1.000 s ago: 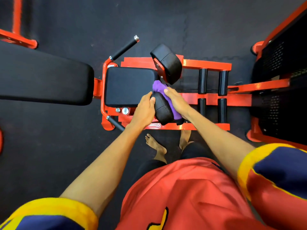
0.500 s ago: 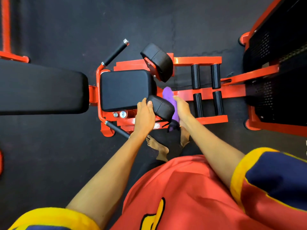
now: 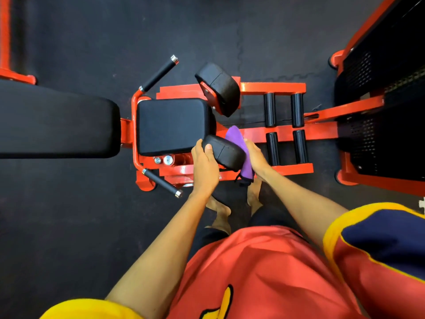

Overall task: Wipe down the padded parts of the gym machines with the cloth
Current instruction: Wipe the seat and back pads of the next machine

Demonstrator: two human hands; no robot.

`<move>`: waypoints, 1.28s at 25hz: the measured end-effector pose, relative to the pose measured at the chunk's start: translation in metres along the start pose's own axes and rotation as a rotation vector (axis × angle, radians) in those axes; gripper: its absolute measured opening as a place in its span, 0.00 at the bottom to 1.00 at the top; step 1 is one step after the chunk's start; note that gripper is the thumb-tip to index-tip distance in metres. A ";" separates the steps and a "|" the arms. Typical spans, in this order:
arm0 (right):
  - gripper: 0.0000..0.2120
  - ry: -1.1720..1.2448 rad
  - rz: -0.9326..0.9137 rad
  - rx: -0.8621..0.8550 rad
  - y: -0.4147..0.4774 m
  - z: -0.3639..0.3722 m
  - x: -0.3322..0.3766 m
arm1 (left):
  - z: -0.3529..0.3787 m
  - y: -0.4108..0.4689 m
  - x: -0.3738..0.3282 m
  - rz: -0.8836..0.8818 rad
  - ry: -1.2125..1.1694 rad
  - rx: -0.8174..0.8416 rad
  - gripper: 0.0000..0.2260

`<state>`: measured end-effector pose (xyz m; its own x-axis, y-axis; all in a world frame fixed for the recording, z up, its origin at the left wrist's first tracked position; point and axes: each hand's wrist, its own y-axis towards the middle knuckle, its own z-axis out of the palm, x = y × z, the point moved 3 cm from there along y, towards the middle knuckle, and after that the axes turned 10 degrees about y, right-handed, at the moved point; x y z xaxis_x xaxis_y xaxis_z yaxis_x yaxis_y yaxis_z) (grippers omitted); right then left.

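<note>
The left hand [image 3: 204, 162] grips the near end of the black rounded knee pad [image 3: 226, 153], thumb on top, likely to steady it against the wiping pressure. The right hand [image 3: 255, 157] presses the purple cloth [image 3: 238, 141] flat against that pad's right side; whether its fingers curl around the cloth is hidden. Just beyond lie the square black seat cushion [image 3: 172, 126] and the matching far knee pad [image 3: 219, 88], probably awaiting their turn.
</note>
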<state>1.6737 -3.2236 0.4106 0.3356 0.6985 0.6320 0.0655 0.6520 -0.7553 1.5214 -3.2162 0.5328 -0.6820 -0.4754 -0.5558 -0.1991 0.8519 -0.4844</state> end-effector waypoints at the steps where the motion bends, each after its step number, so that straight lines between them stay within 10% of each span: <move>1: 0.21 -0.056 0.030 0.047 0.006 0.002 0.001 | -0.001 0.007 0.002 0.021 -0.005 -0.012 0.21; 9: 0.14 -0.250 -0.489 0.325 -0.025 0.050 0.070 | 0.001 0.034 -0.027 0.001 -0.117 -0.182 0.14; 15: 0.15 -0.329 -0.029 0.374 0.044 0.052 0.064 | 0.007 0.035 -0.023 -0.002 -0.062 -0.238 0.15; 32: 0.17 -0.505 -0.332 0.235 0.013 0.026 0.085 | -0.007 0.039 -0.029 0.001 0.264 -0.176 0.19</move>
<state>1.6789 -3.1486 0.4590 -0.1544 0.4643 0.8721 -0.1367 0.8642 -0.4842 1.5286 -3.1679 0.5344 -0.8367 -0.4208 -0.3506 -0.3015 0.8883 -0.3465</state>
